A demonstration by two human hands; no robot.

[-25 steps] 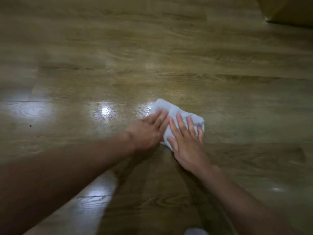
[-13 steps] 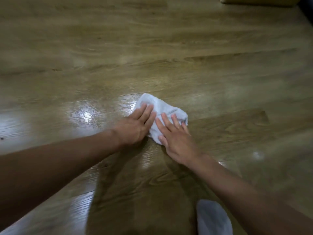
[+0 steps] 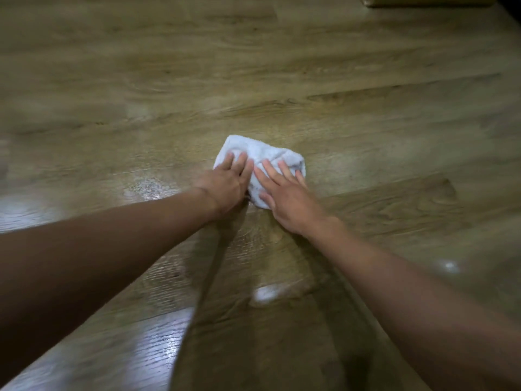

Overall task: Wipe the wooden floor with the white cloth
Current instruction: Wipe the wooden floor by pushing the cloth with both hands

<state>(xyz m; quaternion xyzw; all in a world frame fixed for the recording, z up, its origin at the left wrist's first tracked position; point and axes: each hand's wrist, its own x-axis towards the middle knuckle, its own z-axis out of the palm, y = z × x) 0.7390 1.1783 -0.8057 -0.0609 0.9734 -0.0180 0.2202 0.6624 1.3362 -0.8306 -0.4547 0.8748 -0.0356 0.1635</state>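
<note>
Nearest, two bare forearms reach out over the floor, and their shadows fall dark on the boards between them. Glossy light sits on the near left planks, and a small glint lies near right. Farther out, the left hand lies flat, fingers straight and close together, pressing down on the left part of the cloth. Just to its right, the right hand presses on the rest, fingers straight and a little spread, thumb along the cloth's near edge. Neither hand curls round anything. The cloth is white and bunched, lying on the floor about mid-scene, its far edge showing past the fingertips. Beyond it the planks are blurred. At the far right a tan thing is cut off; I cannot tell what it is.
</note>
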